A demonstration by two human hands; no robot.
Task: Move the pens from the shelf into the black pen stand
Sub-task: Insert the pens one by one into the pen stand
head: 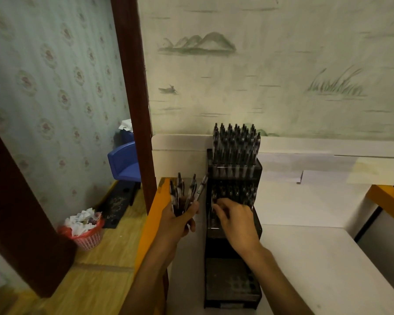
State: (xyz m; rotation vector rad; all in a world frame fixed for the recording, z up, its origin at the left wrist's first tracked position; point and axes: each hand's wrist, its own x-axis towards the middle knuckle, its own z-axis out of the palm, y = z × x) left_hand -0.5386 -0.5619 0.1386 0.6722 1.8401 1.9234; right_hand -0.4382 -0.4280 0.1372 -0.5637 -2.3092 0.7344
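Black, stepped plastic pen stand (233, 228) sits on the white tabletop (316, 258), its top tier packed with upright pens. Left hand (180, 220) grips a fanned bundle of pens (187, 193); right hand (236, 218) curls fingertips over the middle tier, pinch unclear.

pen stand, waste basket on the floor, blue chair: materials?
Black pen stand: looks like hard plastic, dark and semi-glossy; molded hole grid and faint reflections show.
Pink waste basket: likely plastic; open lattice wall, matte.
Blue chair: probably molded plastic; smooth, uniform colour, rounded edges, slight sheen.
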